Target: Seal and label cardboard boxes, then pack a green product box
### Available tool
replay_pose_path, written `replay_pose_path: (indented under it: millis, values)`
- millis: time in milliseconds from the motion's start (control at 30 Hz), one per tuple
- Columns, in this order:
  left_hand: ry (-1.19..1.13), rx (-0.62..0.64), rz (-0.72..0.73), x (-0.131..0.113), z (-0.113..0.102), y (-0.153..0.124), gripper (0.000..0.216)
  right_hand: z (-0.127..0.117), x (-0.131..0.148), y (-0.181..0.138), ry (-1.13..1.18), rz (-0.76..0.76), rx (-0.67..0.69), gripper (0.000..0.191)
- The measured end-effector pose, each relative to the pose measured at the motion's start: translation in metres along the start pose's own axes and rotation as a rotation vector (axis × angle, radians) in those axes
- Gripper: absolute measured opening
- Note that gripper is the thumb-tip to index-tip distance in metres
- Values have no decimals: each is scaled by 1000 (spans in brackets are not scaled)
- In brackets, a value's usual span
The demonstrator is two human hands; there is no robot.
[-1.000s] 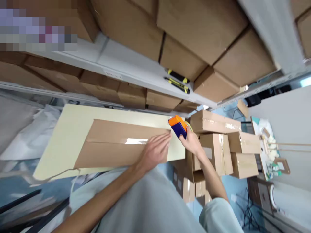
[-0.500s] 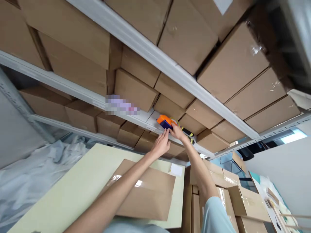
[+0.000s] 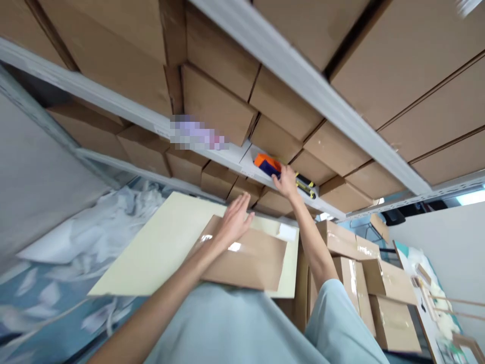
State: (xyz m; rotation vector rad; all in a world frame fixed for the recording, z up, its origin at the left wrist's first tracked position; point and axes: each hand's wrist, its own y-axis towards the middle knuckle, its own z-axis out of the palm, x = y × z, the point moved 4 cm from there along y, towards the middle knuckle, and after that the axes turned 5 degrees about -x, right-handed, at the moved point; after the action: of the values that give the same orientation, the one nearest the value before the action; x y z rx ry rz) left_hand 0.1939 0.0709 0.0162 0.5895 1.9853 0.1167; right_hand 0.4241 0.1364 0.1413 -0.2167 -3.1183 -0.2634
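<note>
My right hand [image 3: 287,182] reaches up to the white shelf ledge [image 3: 242,159] and rests on the orange and blue tape dispenser [image 3: 267,165] lying there, its fingers curled against the tool. My left hand [image 3: 234,220] hovers with fingers stretched out and together just above the far edge of a taped cardboard box [image 3: 246,258]. That box lies flat on a pale yellow table top [image 3: 159,242] in front of me.
Shelves packed with brown cartons [image 3: 215,103] rise ahead and overhead. A black and yellow tool [image 3: 305,184] lies on the ledge beside the dispenser. Taped boxes [image 3: 364,273] are stacked at the right. Crumpled white plastic sheeting [image 3: 94,227] lies at the left.
My right hand carried the dispenser from the box's end up onto the shelf ledge. My left hand rose with it, then dropped back towards the box.
</note>
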Motion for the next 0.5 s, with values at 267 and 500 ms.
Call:
replay_pose_path:
  millis: [267,500]
  values:
    - [186,19,-521,84,-76,-136,86,43,-18,-290,235,447,-45,76]
    - [228,204,-549,71,-28,-127,131,101,13,-375,374,808,155,105]
